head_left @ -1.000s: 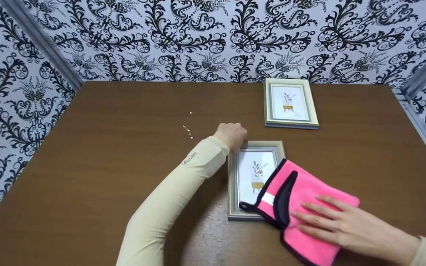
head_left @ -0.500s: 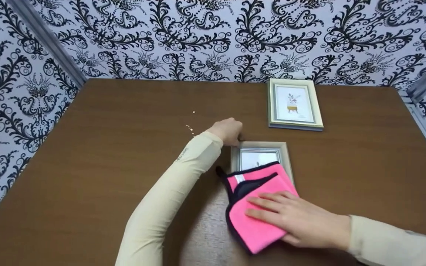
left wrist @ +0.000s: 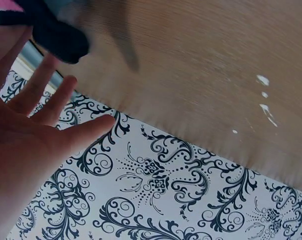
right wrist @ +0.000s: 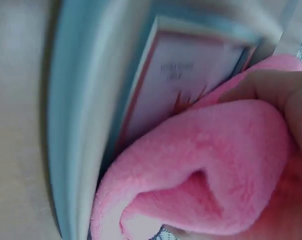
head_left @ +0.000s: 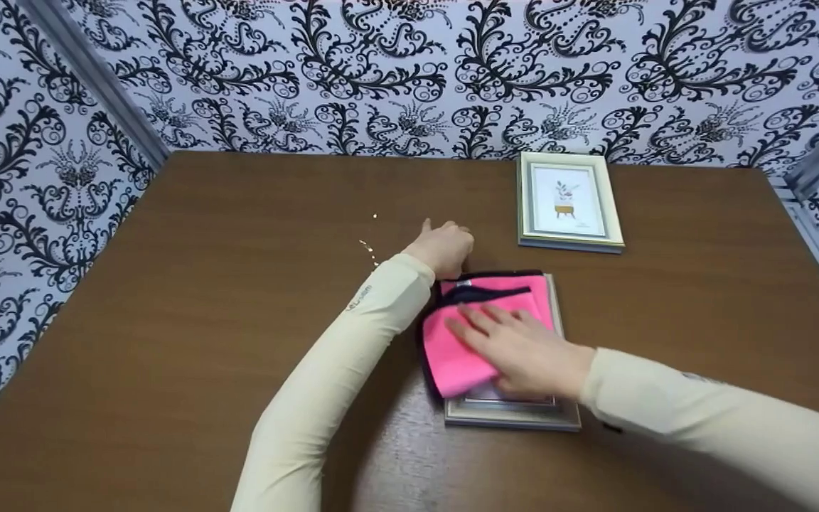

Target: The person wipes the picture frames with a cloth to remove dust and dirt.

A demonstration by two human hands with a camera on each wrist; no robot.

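Note:
A picture frame (head_left: pixel 516 418) lies on the brown table, mostly covered by a folded pink cleaning cloth (head_left: pixel 452 355) with black trim. Over the cloth lies my right hand (head_left: pixel 530 352), fingers spread across its top; the right wrist view shows the plush cloth (right wrist: pixel 190 155) bunched between thumb and fingers above the frame's glass. At the frame's far left corner is my left hand (head_left: pixel 443 249). Its fingers and thumb look extended in the left wrist view, beside the black loop (left wrist: pixel 61 40) of the cloth. The left fingertips are partly hidden there.
A second picture frame (head_left: pixel 569 203) with a similar plant print lies farther back, by the patterned wall (head_left: pixel 381 78). Small white specks (head_left: pixel 369 247) dot the table left of my left hand. A metal edge (head_left: pixel 114 85) runs along the left wall corner.
My right hand has slid the cloth left and then away from me, from the frame's lower right up to its far edge. The left hand stays by the frame's far left corner.

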